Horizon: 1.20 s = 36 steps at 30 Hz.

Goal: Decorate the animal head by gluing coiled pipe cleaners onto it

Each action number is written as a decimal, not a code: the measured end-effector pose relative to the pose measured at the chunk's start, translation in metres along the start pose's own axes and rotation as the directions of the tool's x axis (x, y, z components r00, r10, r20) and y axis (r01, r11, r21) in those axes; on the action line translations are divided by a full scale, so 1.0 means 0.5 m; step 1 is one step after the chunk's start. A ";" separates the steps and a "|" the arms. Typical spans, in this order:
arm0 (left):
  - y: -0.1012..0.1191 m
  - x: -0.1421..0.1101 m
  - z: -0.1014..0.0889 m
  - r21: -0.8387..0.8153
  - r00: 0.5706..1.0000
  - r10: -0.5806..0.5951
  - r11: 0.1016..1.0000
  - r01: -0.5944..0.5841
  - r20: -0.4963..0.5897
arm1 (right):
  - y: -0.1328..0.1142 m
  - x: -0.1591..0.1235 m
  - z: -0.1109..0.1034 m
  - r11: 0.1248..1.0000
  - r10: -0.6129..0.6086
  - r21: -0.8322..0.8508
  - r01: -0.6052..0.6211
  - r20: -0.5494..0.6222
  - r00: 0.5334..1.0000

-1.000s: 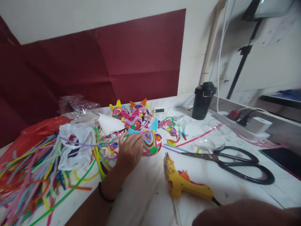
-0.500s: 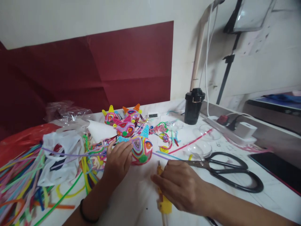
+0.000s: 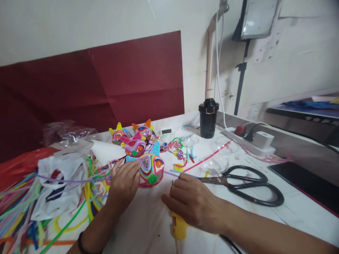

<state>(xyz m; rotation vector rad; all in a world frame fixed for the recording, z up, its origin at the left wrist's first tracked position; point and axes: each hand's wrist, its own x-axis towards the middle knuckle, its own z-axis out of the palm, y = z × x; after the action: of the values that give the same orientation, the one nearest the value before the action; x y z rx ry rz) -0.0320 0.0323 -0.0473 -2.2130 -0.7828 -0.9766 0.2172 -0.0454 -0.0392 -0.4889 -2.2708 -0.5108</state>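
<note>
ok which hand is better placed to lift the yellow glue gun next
Right, I'd say: the right hand is curled over the glue gun, while the left hand is at the multicoloured figure.

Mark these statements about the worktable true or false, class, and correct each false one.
1. The fingers of the left hand touch the blue-eared figure. True.
2. The right hand is closed over the scissors' handles. False: it is over the yellow glue gun, and the scissors lie beyond it.
3. The black lidded cup lies on its side. False: it stands upright.
4. A red plug sits in the white power strip. True.
5. The orange-eared figure is the nearest to the person. False: the blue-eared one is nearer.
</note>
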 end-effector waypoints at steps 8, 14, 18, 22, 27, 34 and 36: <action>0.000 0.002 0.000 -0.013 1.000 0.004 1.000 -0.004 -0.011 | 0.008 0.001 0.002 0.999 0.010 -0.036 -0.009 0.036 0.999; -0.001 0.002 0.002 -0.031 1.000 0.008 0.999 -0.008 -0.010 | 0.011 -0.005 0.012 0.996 0.072 -0.066 -0.066 0.096 0.993; -0.004 0.001 0.005 -0.025 1.000 0.015 1.000 -0.016 -0.015 | 0.013 -0.010 0.011 0.996 0.044 -0.083 -0.031 0.157 0.987; -0.006 0.001 0.007 -0.030 1.000 0.011 0.999 -0.011 -0.023 | 0.014 -0.010 0.009 0.995 0.022 -0.100 -0.005 0.170 0.985; -0.005 0.004 0.005 -0.022 1.000 0.019 1.000 -0.020 -0.022 | 0.017 -0.009 0.011 0.995 0.017 -0.100 0.002 0.197 0.980; -0.003 0.008 0.004 -0.013 0.999 0.027 1.000 -0.027 -0.028 | 0.014 -0.010 0.013 0.995 0.002 -0.097 0.018 0.194 0.981; -0.001 0.007 0.003 -0.014 1.000 0.015 1.000 -0.016 -0.024 | 0.011 -0.008 0.011 0.996 -0.005 -0.086 0.022 0.187 0.982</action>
<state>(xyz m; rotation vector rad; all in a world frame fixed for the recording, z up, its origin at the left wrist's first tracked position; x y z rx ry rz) -0.0297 0.0344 -0.0450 -2.2120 -0.7491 -1.0020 0.2194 -0.0387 -0.0448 -0.5874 -2.4398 -0.5948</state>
